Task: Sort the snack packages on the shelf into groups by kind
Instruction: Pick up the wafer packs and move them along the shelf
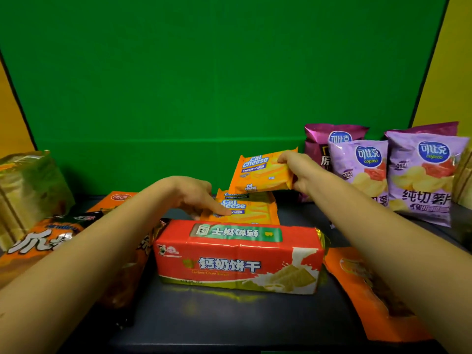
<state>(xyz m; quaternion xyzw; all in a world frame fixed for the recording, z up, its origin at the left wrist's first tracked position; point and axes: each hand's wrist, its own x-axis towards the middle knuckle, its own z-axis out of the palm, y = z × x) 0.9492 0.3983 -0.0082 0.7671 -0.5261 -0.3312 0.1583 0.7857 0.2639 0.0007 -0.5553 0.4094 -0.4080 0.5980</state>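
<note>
A flat green back panel rises behind the dark shelf surface, flanked by yellow side walls.

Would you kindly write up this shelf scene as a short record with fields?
right hand: holds one Cal Cheese wafer pack lifted above the shelf
left hand: fingers rest on the Cal Cheese stack, at least two packs lying flat
red biscuit box: lying in front of the stack
purple chip bags: grouped upright at the right rear
orange bags: lying at left, another at right front
shelf: dark surface, green back wall
</note>
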